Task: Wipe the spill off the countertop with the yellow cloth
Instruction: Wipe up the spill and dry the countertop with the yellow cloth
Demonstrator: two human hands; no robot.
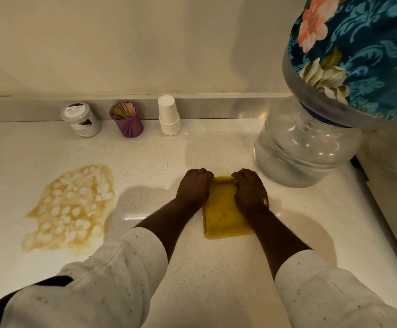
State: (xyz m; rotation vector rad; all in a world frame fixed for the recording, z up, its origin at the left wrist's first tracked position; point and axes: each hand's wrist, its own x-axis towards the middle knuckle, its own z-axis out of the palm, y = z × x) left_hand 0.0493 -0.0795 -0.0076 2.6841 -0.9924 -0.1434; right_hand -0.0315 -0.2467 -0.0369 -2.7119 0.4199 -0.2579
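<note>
We note a pale speckled countertop (216,280) meeting a plain cream wall, with a low grey upstand along the back. Against the upstand stand a jar (81,119), a purple holder (128,121) of wooden sticks, and stacked paper cups (168,116). At right stands a large water bottle (301,143) under a floral cover (363,53). The spill (70,210), tan and bubbled, lies at left, well apart from the cloth (223,215). The cloth is yellow, folded into a rectangle, lying flat at centre. Our left hand (194,187) and right hand (249,189) are curled over its far edge, gripping it.
</note>
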